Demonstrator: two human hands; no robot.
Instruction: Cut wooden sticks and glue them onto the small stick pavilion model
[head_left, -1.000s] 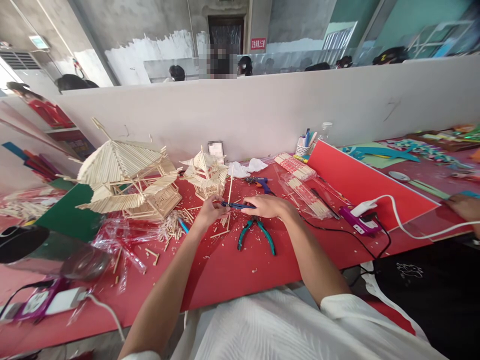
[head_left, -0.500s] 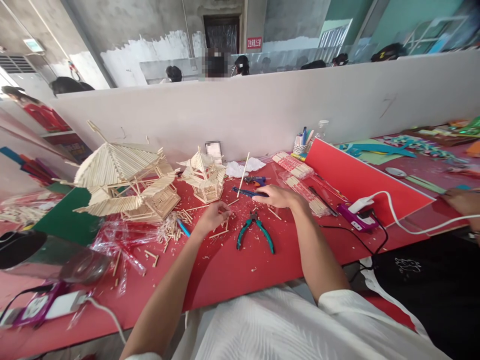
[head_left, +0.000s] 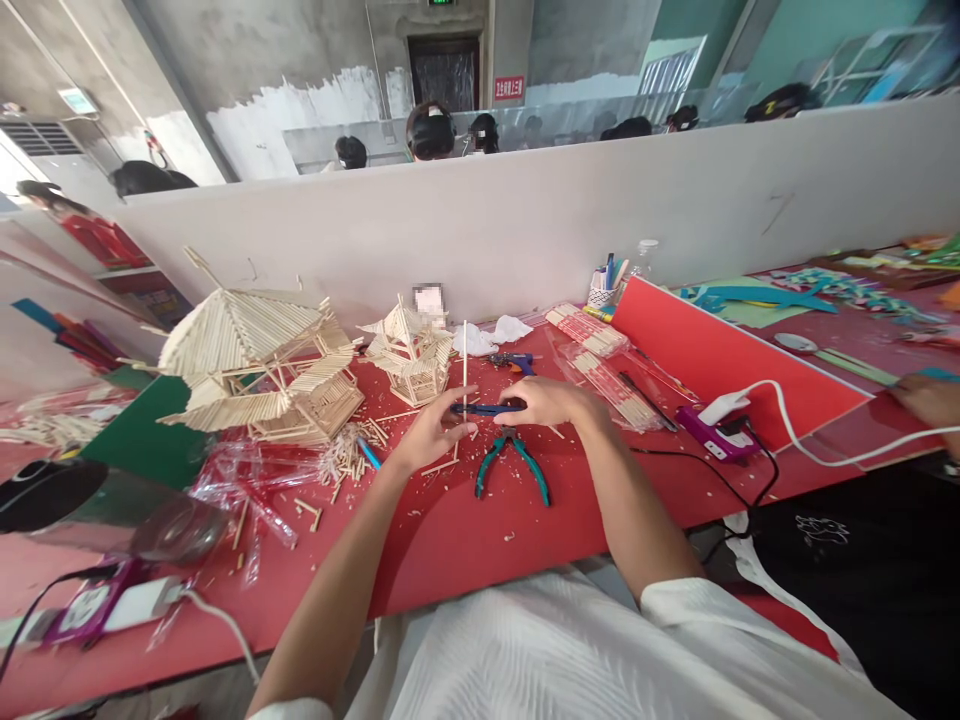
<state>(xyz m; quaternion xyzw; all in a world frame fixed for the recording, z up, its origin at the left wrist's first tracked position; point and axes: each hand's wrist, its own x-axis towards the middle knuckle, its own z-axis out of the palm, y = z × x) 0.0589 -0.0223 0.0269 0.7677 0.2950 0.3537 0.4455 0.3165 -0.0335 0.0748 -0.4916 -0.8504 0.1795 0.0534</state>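
Note:
My right hand [head_left: 551, 402] is closed on the handles of dark blue pliers [head_left: 491, 408], whose jaws point left. A thin pale wooden stick [head_left: 465, 355] stands upright at the jaws. My left hand [head_left: 435, 432] curls around the stick's lower end, thumb below the jaws and forefinger above; the exact contact is partly hidden. Green-handled pliers [head_left: 514, 466] lie spread on the red table just below my hands. Beyond my left hand stands a small pavilion model [head_left: 411, 358] of wooden sticks, with a larger stick pavilion [head_left: 255, 365] to its left.
A glue gun [head_left: 514, 362] and packs of sticks [head_left: 604, 370] lie beyond my right hand. A red board [head_left: 735, 370] leans beside a purple power strip [head_left: 716, 435]. At left are plastic wrappers [head_left: 247, 475] and a clear bottle [head_left: 150, 520]. A white partition [head_left: 525, 230] runs behind.
My left hand has moved up and right to the stick. My right hand has brought the blue pliers slightly lower and left, and the stick has turned from leaning to nearly vertical.

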